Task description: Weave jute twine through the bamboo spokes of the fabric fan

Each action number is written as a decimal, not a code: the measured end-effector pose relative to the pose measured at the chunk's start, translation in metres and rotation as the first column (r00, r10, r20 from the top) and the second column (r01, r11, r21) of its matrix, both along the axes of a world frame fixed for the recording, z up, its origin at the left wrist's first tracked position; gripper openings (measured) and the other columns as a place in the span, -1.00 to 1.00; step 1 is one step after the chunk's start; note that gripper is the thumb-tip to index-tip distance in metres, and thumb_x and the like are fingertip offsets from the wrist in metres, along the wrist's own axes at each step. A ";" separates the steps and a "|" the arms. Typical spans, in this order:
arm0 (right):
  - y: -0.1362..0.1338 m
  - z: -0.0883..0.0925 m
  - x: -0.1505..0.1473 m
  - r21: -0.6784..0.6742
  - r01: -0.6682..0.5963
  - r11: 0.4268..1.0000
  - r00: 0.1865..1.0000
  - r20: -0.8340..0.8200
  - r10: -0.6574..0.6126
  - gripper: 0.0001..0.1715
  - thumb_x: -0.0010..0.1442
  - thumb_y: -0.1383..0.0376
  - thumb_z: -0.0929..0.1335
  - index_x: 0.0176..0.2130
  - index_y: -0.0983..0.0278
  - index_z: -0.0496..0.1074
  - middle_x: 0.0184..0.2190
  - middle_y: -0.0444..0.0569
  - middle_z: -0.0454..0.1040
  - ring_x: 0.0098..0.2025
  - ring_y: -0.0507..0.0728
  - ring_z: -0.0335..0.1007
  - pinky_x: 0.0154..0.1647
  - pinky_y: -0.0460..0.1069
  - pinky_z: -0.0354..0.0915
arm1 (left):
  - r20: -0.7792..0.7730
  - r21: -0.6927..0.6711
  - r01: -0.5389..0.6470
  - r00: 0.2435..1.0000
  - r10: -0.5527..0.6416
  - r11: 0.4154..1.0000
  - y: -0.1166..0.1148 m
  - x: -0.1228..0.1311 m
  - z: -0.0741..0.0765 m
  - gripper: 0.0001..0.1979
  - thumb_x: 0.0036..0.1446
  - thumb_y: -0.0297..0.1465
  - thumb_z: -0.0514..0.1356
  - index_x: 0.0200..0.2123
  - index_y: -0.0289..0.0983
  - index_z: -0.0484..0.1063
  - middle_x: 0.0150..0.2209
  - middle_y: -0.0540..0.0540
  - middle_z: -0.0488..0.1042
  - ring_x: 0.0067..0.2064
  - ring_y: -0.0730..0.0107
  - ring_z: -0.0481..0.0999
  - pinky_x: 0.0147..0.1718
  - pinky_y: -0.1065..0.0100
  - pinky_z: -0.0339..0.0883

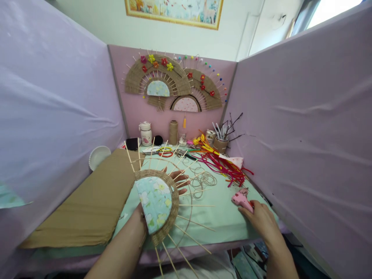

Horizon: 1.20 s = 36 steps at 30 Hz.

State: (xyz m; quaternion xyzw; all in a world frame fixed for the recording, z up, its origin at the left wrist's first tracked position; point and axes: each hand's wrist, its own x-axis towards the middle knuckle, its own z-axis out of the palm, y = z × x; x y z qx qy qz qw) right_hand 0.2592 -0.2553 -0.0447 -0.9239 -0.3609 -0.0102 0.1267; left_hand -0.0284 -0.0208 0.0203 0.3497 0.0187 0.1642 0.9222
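A half-round woven fan [175, 197] with a blue floral cloth centre [154, 203] is held up over the table, its thin wooden sticks spreading outward. A thin hoop crosses the sticks. Behind the fan is my left hand [179, 180], holding it up; its fingers show between the sticks, while the palm and thumb are hidden. At the right side of the table my right hand [258, 217] is closed around the handle of a pink hot glue gun [241, 199], whose nozzle points up and away from me. Loose twine [205, 179] lies between the two.
Brown cardboard [87, 205] covers the left side, with a white bowl [99, 157] beside it. Red and yellow pipe cleaners [223, 166], scissors [165, 154], a twine spool [173, 132] and a white jar [145, 133] sit farther back. Decorated fans [183, 73] hang on the pink panel. Cloth-covered walls flank the table.
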 end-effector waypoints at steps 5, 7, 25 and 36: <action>0.000 0.000 0.001 0.005 -0.007 1.000 1.000 -0.007 0.007 -0.46 0.15 0.04 0.22 -0.09 0.40 0.42 -0.29 0.21 0.49 -0.18 0.32 0.43 -0.21 0.07 0.25 | 0.006 0.010 0.007 1.000 -0.007 1.000 0.004 0.002 -0.004 -0.52 0.26 -0.17 -0.06 0.09 -0.33 0.35 0.07 -0.27 0.44 0.13 0.07 0.37 0.16 0.03 0.07; -0.002 0.000 0.001 0.013 -0.004 1.000 1.000 -0.010 0.004 -0.46 0.17 0.04 0.20 -0.09 0.40 0.42 -0.30 0.21 0.49 -0.19 0.31 0.43 -0.21 0.07 0.25 | 0.005 0.006 0.015 1.000 -0.015 1.000 0.004 0.003 -0.005 -0.51 0.26 -0.16 -0.04 0.09 -0.35 0.35 0.05 -0.30 0.44 0.13 0.07 0.37 0.16 0.04 0.07; -0.003 -0.001 0.001 0.144 -0.046 0.989 0.998 -0.040 0.052 -0.40 0.17 -0.03 0.15 -0.12 0.36 0.43 -0.26 0.21 0.48 -0.14 0.32 0.42 -0.16 0.10 0.26 | -0.004 -0.006 -0.014 1.000 0.014 1.000 -0.004 0.002 0.001 -0.51 0.26 -0.16 -0.06 0.05 -0.34 0.38 0.04 -0.30 0.46 0.14 0.09 0.36 0.14 0.07 0.11; -0.003 0.059 -0.067 0.782 0.114 0.613 0.684 -0.509 0.522 -0.48 0.23 -0.03 0.16 -0.21 0.32 0.41 -0.57 -0.09 0.34 -0.57 0.03 0.16 -0.55 -0.07 0.14 | -0.030 -0.035 0.009 1.000 -0.010 0.999 0.004 0.003 -0.002 -0.53 0.25 -0.18 -0.01 0.06 -0.38 0.38 0.05 -0.34 0.44 0.13 0.03 0.36 0.11 0.02 0.16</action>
